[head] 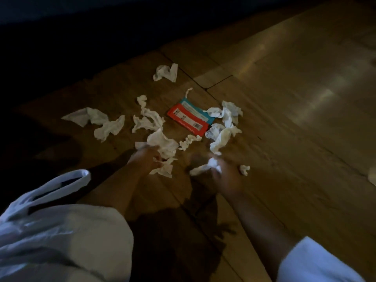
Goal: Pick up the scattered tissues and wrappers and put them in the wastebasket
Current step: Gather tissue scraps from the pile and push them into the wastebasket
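Thin white tissues [149, 121], soft, crumpled, some twisted into strips, strewn over mid floor; one farther off [165, 72], one small ball [244, 169] at rt. Among them two flat rectangular wrappers, glossy: red wrapper [186, 122] w/ white panel, barcode and tiny print, too small to read; teal wrapper [196, 110] just behind, touching it, far end under a tissue. L hand [147, 157] low at floor, fingers curled, gripping big rumpled tissue [162, 144]. R hand [225, 176] motion-blurred, fingers curled round crumpled wad [212, 164], loose end trailing left. White cloth sleeves on L arm [91, 231] and R arm [317, 261]. Thin white plastic bag [85, 176] w/ loop handle, crinkly, by L arm at lower left. Floor [284, 119]: wide brown wood planks, smooth, streaky sheen at rt. Rm dim, top-left nearly black.
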{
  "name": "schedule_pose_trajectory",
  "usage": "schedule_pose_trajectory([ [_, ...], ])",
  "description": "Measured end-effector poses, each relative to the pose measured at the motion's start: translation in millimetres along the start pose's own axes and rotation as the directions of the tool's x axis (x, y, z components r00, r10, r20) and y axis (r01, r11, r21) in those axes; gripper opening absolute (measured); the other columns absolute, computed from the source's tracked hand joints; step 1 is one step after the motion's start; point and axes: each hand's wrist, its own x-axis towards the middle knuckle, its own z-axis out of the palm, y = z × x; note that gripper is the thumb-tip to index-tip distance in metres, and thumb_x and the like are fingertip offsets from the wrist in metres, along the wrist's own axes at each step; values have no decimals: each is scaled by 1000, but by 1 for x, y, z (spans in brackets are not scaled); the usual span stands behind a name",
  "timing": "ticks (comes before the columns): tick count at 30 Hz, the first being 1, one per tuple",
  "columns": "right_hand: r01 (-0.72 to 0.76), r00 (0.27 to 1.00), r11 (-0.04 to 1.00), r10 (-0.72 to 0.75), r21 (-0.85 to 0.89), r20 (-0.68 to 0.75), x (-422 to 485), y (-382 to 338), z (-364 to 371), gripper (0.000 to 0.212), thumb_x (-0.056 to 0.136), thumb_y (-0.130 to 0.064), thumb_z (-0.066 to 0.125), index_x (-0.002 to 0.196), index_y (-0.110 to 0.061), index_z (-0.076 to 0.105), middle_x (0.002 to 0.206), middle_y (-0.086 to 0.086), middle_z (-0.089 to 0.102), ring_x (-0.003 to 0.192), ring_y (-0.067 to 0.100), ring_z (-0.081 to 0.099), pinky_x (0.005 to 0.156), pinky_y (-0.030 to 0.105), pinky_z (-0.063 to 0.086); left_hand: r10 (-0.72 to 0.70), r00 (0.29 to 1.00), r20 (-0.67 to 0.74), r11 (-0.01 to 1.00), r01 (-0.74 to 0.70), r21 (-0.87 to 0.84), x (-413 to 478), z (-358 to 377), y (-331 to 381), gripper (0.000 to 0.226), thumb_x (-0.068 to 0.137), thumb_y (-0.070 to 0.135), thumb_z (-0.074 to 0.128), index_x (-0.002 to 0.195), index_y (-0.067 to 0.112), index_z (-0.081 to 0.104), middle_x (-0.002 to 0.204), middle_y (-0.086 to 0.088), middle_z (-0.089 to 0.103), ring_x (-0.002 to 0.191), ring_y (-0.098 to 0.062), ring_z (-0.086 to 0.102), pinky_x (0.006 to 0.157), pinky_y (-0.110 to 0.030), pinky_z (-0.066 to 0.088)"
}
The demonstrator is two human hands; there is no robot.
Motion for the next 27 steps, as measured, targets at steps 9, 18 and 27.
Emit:
schedule_pose_trajectory([
  [9, -334, 938, 939, 340, -76, 74, 5, 54, -38, 35, 90, -13, 44, 118, -1, 62, 146, 18, 34, 131, 32, 40, 105, 37, 37, -138, 967, -216, 981, 103, -164, -11, 33, 11, 25, 92, 27, 54, 114, 17, 63, 118, -3, 63, 107, -16, 60, 89, -25, 46],
  [18, -136, 976, 988, 122, 67, 178, -46, 26, -15, 30, 92, -10, 53, 119, -24, 57, 143, 13, 36, 117, 17, 46, 94, 21, 36, -204, 942, -268, 829, 21, -560, -44, 36, 30, 24, 89, 17, 61, 109, 8, 68, 112, -11, 68, 102, -21, 63, 83, -27, 49],
  [27, -184, 979, 981, 178, 63, 98, -40, -28, 4, 25, 89, -14, 53, 104, -3, 69, 109, 12, 63, 103, 25, 59, 73, 19, 39, -265, 930, -254, 684, -4, -729, -96, -3, 16, 23, 85, 12, 65, 108, 10, 67, 116, -1, 65, 97, -10, 60, 75, -18, 51],
])
